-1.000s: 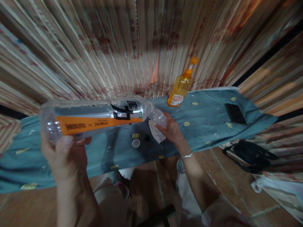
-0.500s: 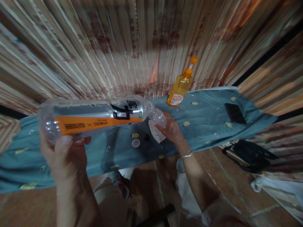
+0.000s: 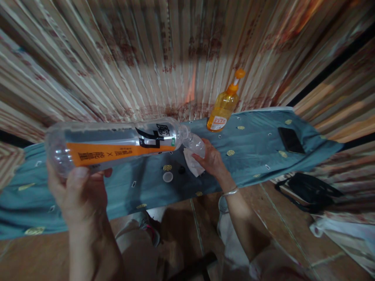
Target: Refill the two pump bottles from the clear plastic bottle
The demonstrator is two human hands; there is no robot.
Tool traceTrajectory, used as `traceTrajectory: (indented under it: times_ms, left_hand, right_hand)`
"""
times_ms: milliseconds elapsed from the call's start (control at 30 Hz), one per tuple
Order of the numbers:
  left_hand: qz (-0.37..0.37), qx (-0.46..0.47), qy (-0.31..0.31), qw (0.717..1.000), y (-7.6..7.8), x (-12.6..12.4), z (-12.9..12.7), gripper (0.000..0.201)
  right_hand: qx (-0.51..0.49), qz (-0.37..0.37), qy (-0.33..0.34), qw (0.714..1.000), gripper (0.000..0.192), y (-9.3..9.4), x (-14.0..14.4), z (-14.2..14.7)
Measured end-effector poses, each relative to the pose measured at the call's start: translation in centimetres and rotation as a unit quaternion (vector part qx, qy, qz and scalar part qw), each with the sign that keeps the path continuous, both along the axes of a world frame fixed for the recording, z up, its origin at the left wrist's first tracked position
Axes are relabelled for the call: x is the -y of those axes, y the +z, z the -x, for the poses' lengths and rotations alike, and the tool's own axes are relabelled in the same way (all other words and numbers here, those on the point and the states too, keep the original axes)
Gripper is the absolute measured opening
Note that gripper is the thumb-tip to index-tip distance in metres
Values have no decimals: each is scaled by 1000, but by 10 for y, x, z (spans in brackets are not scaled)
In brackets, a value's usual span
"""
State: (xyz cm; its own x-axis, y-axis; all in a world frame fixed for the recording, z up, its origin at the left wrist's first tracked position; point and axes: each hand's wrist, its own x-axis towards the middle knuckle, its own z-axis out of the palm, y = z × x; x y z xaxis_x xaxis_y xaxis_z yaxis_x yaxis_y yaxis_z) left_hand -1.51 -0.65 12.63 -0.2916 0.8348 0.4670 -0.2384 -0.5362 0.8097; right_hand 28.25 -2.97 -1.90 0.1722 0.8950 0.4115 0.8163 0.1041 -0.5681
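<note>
Blue cloth [image 3: 258, 152]: left hand [image 3: 79, 195] tips big bottle [image 3: 117, 144] into small bottle [image 3: 196, 145].

Both arms bare up to the elbows, no sleeves showing, no gloves. Left hand [image 3: 79, 195] has nothing on it, no ring or watch afaict. Right hand [image 3: 212, 160] has a thin silver bangle [image 3: 230, 192] sitting at the wrist, plain metal, looks open-ended. Lower down there's light, whitish clothing over the lap and knees, kinda dim there so can't tell the fabric tbh.
</note>
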Motion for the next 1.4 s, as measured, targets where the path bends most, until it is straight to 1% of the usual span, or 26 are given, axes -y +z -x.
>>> traceTrajectory:
  times_ms: [233,300,467,567,733,867,967,1200,1300,1400]
  left_hand:
    - [-24,10,-18,1000,-5,-7,6,36]
    - [-21,15,-11,1000,-5,-7,6,38]
    - [-3,12,9,1000,-7,-6,7,35]
    - [5,11,18,1000,-7,-6,6,38]
    - [-24,0,2,1000,-5,-5,4,45]
    - [-50,-5,10,999,-8,-6,7,48]
    - [-55,-9,16,998,-10,-8,9,54]
    - [-84,-38,16,996,-8,-14,8,61]
    - [-79,-45,15,996,-8,-13,9,62]
    - [-72,-54,14,996,-8,-10,8,58]
  right_hand:
    - [5,-17,9,1000,58,-2,-1,-1]
    - [7,-22,12,1000,57,-3,-1,-2]
    - [5,-14,10,1000,58,-2,-1,-2]
    - [6,-15,8,1000,58,-3,-1,-2]
    - [9,-23,8,1000,58,-5,-1,-2]
    - [15,-25,2,1000,59,-7,-2,-2]
    - [20,-27,-1,999,59,-7,-1,-1]
    - [16,-12,7,1000,58,-4,-1,-1]
    - [12,-12,6,1000,58,-4,-1,-2]
    - [8,-12,6,1000,59,-4,-1,-1]
